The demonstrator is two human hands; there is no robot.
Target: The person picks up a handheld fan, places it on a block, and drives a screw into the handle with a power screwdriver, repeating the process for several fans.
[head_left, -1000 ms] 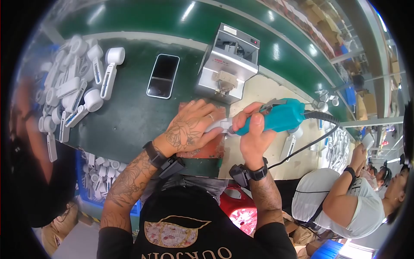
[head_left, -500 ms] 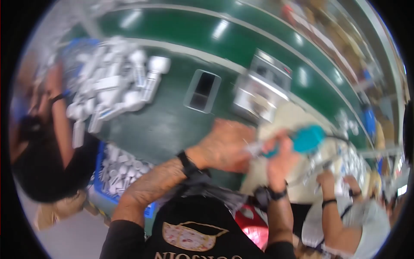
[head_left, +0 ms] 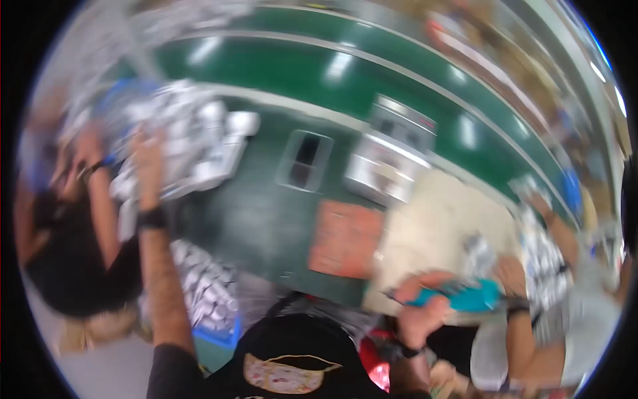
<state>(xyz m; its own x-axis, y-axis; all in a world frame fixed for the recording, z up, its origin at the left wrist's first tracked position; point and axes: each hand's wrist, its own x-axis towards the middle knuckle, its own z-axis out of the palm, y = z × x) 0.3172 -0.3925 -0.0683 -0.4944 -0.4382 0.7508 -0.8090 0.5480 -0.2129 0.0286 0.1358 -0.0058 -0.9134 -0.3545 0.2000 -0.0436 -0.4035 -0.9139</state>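
Observation:
My left hand [head_left: 147, 149] is stretched out to the far left, over the heap of white plastic parts [head_left: 209, 143]. Motion blur smears its fingers, so whether they grip a part does not show. At the lower right my right hand [head_left: 420, 322] is wrapped round a teal power screwdriver [head_left: 468, 296], its dark tip pointing left. An orange-red square mat [head_left: 347, 239] lies on the green table between my hands, with nothing of mine touching it.
A blue crate [head_left: 219, 336] of small white parts stands below the table's near edge. Beyond the mat are a dark phone-like device [head_left: 306, 159] and a silver metal box [head_left: 385, 166]. Co-workers' hands [head_left: 510, 274] work at both sides, bagged parts [head_left: 545, 259] at right.
My left hand has left the middle and swung far left to the white heap, uncovering the mat. My right hand has drawn the screwdriver lower, toward me.

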